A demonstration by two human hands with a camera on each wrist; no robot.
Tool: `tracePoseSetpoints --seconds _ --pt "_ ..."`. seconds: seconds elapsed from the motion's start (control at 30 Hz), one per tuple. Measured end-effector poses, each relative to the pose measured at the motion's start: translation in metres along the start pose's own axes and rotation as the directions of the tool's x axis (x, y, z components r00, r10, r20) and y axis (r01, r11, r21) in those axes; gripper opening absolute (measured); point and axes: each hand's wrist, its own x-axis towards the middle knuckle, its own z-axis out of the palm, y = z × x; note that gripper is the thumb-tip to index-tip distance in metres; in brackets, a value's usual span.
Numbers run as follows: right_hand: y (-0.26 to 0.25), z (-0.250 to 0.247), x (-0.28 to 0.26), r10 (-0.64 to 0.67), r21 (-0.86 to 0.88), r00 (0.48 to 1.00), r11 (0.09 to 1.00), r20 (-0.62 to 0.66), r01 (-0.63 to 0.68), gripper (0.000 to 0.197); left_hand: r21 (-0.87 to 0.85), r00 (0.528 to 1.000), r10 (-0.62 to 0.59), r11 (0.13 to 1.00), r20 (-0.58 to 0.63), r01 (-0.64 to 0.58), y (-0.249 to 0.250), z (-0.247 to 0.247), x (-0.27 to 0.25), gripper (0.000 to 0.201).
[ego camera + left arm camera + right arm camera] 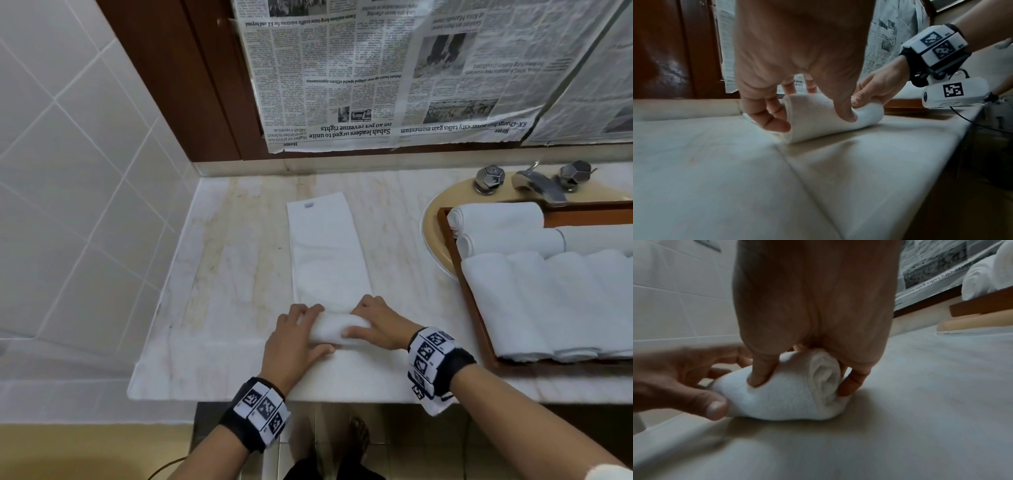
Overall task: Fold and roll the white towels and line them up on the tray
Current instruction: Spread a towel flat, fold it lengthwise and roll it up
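Observation:
A white towel [329,246] lies folded into a long strip on the marble counter, its near end wound into a roll [330,327]. My left hand [296,337] grips the roll's left end, thumb in front and fingers over the top. My right hand [373,325] grips the right end the same way. The right wrist view shows the spiral end of the roll [825,376] between my right thumb and fingers. The left wrist view shows the roll [818,116] under my left hand [797,104]. A wooden tray [479,325] at the right holds several rolled white towels [548,301].
The tray sits over a beige sink [431,233] with a chrome tap [537,181] behind it. Newspaper [394,68] covers the mirror at the back. A tiled wall [68,171] bounds the counter on the left. The counter's front edge [308,394] runs just behind my wrists.

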Motion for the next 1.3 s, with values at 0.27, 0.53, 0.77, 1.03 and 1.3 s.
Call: tracePoseSetpoints --seconds 0.27,0.53,0.77,1.03,1.3 --pt "0.002 -0.007 -0.003 -0.011 0.137 0.998 0.99 -0.066 0.02 0.038 -0.012 0.981 -0.114 0.993 0.159 0.118 -0.008 -0.007 0.025 0.075" --pt "-0.012 0.017 -0.004 -0.195 -0.461 0.929 0.887 -0.315 0.03 0.05 -0.224 0.961 -0.245 0.937 0.129 0.269 -0.012 -0.001 0.024 0.095" --pt "-0.003 0.003 0.012 -0.086 -0.09 0.973 0.994 -0.212 0.068 0.03 -0.114 0.972 -0.206 0.969 0.114 0.219 -0.014 -0.006 0.025 0.08" --pt "-0.005 0.008 0.013 0.061 0.203 0.947 0.979 -0.316 0.005 0.036 -0.298 0.97 -0.193 0.926 0.147 0.23 -0.025 -0.009 0.024 0.056" --pt "-0.007 0.023 -0.005 -0.186 -0.35 0.926 0.935 -0.329 0.064 0.078 -0.341 0.939 -0.295 0.877 0.178 0.34 -0.023 -0.018 0.041 0.063"
